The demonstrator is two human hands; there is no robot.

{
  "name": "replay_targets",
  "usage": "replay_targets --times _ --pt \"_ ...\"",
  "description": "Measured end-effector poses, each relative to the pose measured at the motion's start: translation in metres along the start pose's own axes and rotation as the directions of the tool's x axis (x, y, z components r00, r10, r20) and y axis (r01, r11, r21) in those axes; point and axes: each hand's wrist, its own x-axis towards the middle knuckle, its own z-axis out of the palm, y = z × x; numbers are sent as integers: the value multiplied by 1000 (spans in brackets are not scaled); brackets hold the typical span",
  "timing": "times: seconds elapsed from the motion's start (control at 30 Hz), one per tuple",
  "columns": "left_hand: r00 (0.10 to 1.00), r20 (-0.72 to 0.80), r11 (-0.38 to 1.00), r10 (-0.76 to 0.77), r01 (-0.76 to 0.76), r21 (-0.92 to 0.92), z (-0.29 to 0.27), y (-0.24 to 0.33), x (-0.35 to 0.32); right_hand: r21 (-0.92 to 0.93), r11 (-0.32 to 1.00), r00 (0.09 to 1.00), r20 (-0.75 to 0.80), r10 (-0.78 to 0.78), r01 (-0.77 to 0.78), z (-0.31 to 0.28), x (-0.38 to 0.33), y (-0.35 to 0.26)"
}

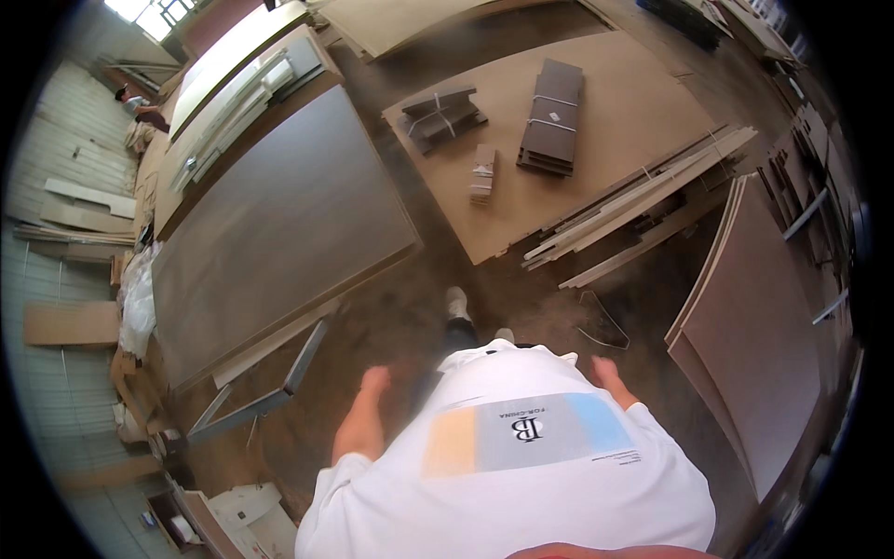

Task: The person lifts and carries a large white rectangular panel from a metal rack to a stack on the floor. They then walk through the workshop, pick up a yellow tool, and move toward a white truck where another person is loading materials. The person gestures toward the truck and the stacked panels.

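Grip of the left hand (376, 377): finger posture cannot be told at this size; the hand hangs at the person's side, nearest a metal frame (307, 355), which stands to its left. Right hand (605, 368): finger posture likewise cannot be told; it hangs at the opposite side, near a thin strap (612, 319) on the floor (521, 303).

Writing: the white shirt (521, 503) bears a print (524, 431) of orange, grey and blue panels with dark lettering and a monogram, seen inverted. Large bundle (551, 116), bound by two pale ties, with a small white label (556, 117). Small bundle (482, 174), wrapped by a white band.

Containers: lower left, a box (166, 508), apparently open, with a white item (186, 529) inside.

Surroundings: both bundles, with a third bundle (442, 118) that is tied, lie on a brown board (643, 93); pale strips (643, 200) lie along its near edge. Grey board stack (279, 233), left; upright panels (754, 345), right. Brown, dusty floor; ribbed wall (56, 289); bright window (154, 17), upper left; another person (140, 104) in the distance.
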Motion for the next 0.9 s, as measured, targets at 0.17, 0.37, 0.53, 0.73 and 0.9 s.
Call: replay_targets --times 0.17,0.37,0.53,0.73,0.9 --pt "999 21 977 40 -44 209 38 7 -148 464 752 883 286 372 -468 -32 -82 7" --pt "991 -35 933 -129 109 -344 127 -28 -190 131 964 894 361 -264 232 34 -22 -17" --pt "998 -56 937 34 -51 -345 107 2 -197 406 904 921 287 -263 132 22 25 -190" --pt "931 -210 753 -299 94 -652 30 76 -270 555 787 867 215 -450 271 -3 -27 -305" --pt "918 -333 818 -217 -15 -575 65 1 -290 59 875 846 233 -479 480 70 -25 -242"
